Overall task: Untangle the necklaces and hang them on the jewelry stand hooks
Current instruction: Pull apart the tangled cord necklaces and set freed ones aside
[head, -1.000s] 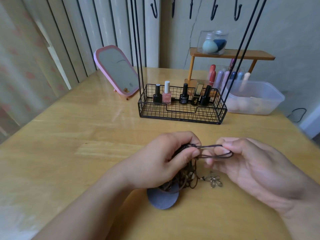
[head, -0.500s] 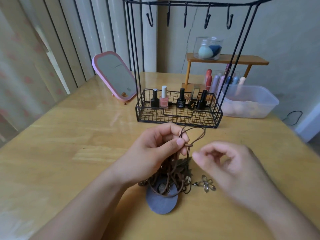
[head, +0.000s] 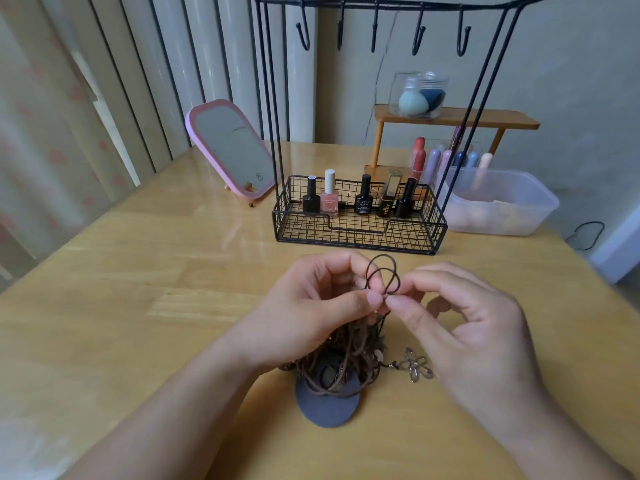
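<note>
A tangle of brown cord necklaces hangs from my hands down to the wooden table, where a grey round pendant and a silver flower pendant lie. Dark cord loops stick up above my fingers. My left hand pinches the cords below the loops. My right hand pinches a cord at the same spot, its fingertips against the left thumb. The black wire jewelry stand stands behind, with several bare hooks along its top bar.
Several nail polish bottles stand in the stand's basket. A pink mirror leans at the left. A clear plastic tub and a small wooden shelf with a jar of sponges are at the back right.
My right hand let go of the stretched loop, then came back in and now pinches the cord beside my left thumb. The loops now stand upright above my fingers. The view tilted up.
</note>
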`<state>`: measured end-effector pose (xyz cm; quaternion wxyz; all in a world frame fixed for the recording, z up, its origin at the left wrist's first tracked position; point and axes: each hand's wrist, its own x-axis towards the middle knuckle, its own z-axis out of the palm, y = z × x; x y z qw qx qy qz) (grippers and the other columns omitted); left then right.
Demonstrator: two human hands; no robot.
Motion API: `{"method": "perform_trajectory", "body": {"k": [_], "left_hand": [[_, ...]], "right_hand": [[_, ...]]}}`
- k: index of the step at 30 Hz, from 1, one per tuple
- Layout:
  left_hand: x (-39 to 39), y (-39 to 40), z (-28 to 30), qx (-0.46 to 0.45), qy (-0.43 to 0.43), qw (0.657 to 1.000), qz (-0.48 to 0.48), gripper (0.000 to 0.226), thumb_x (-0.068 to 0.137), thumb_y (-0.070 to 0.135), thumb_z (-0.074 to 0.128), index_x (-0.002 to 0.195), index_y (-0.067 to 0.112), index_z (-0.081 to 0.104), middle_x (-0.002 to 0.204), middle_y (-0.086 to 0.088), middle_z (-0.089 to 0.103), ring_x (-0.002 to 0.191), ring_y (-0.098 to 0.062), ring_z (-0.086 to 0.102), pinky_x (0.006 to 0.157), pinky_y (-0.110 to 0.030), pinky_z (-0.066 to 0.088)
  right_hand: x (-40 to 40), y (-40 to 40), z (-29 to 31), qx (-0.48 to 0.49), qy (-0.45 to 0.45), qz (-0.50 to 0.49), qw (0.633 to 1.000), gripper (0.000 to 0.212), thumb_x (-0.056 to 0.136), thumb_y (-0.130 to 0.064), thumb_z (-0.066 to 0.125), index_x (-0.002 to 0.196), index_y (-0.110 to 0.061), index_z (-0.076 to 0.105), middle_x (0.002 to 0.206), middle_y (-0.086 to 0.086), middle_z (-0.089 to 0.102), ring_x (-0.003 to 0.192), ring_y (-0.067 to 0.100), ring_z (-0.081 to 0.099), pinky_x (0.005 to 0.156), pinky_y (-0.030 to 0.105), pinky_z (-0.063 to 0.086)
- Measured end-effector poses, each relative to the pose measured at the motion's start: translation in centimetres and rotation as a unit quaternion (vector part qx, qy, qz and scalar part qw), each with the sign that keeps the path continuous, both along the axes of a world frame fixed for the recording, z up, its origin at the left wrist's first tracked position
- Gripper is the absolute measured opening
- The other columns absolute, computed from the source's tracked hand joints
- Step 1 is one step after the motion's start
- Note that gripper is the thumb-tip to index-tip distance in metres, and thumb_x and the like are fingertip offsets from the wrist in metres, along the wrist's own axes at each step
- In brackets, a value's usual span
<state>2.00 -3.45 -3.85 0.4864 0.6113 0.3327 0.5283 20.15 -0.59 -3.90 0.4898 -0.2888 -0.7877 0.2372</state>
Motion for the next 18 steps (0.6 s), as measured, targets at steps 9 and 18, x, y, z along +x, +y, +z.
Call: {"method": "perform_trajectory", "body": {"k": [9, 18], "left_hand": [[-0.8, 0.4, 0.7, -0.097, -0.216, 0.97, 0.057, 0.035, 0.086, 0.022, 0.048, 0.051, 0.02, 0.045, 0.049, -0.002, 0.041, 0.063, -0.024, 0.043, 0.073, -0.033, 0.043], [-2.3, 0.2, 0.7, -0.08, -0.38, 0.918, -0.082, 0.045, 0.079, 0.005, 0.037, 0.104, 0.015, 0.073, 0.079, -0.004, 0.065, 0.041, -0.007, 0.047, 0.042, -0.019, 0.045]], "right_hand": [[0.1, 0.6, -0.5, -0.017, -0.109, 0.081, 0.991, 0.014, 0.09, -0.015, 0.057, 0.086, -0.028, 0.056, 0.097, -0.012, 0.057, 0.089, 0.014, 0.057, 0.069, 0.016, 0.042], [0.7, 0.5, -0.8, -0.005, -0.174, 0.168, 0.97, 0.012, 0.095, -0.02, 0.043, 0.091, -0.03, 0.047, 0.103, -0.013, 0.043, 0.086, 0.003, 0.047, 0.076, 0.01, 0.034]]}}
